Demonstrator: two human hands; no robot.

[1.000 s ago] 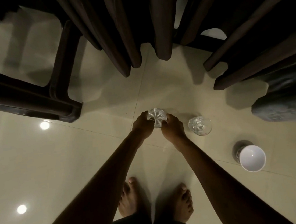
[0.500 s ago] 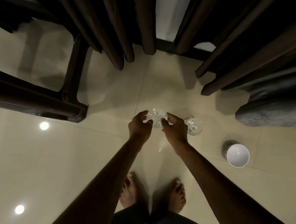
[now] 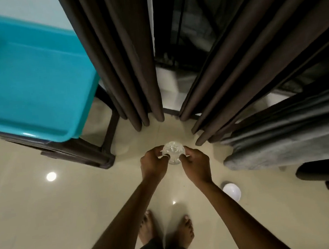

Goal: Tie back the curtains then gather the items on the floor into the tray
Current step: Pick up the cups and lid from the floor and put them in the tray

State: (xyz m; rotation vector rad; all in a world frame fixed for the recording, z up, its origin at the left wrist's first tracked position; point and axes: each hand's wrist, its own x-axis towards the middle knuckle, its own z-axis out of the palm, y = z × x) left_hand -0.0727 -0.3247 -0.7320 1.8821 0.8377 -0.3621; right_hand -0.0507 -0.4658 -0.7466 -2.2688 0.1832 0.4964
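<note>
A clear cut-glass tumbler (image 3: 173,152) is held above the floor between both hands. My left hand (image 3: 153,165) grips its left side and my right hand (image 3: 196,164) grips its right side. A white bowl (image 3: 232,192) stands on the tiled floor beside my right forearm. The teal tray (image 3: 38,129) rests on a dark chair at the upper left, with nothing visible in it. Dark brown curtains (image 3: 124,57) hang ahead on both sides of a narrow gap. A second glass seen earlier is hidden now.
A dark chair frame (image 3: 77,153) holds the tray, its leg close to the left curtain. A grey cushioned seat edge (image 3: 288,148) juts in from the right. My bare feet (image 3: 166,231) stand on the beige floor tiles. A window shows through the curtain gap.
Both hands have lifted the glass off the floor as I rose. The view tilted up, bringing the teal tray into sight; the second glass is out of sight.
</note>
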